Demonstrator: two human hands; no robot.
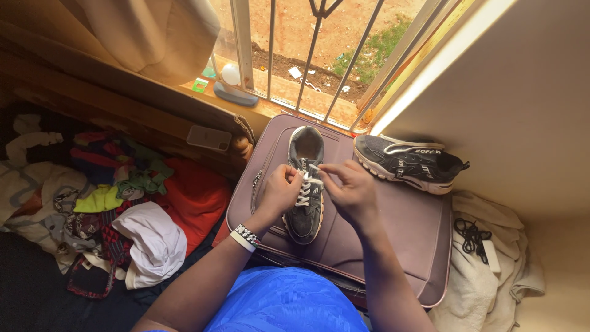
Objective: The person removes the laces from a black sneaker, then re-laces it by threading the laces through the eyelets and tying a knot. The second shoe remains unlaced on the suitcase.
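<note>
A grey sneaker (305, 209) with white laces (304, 190) lies sole-down on a mauve suitcase (405, 227), toe toward me. My left hand (281, 187) pinches the lace at the shoe's left side near the top eyelets. From the right, my right hand (350, 187) holds the other lace end over the tongue. A second dark sneaker (409, 163) lies on its side at the suitcase's far right corner, apart from both hands.
A heap of coloured clothes (117, 203) fills the left. A phone (209, 138) rests on the wooden ledge under the barred window (307, 55). A black cable and white charger (482, 243) lie on cream cloth at right, beside the wall.
</note>
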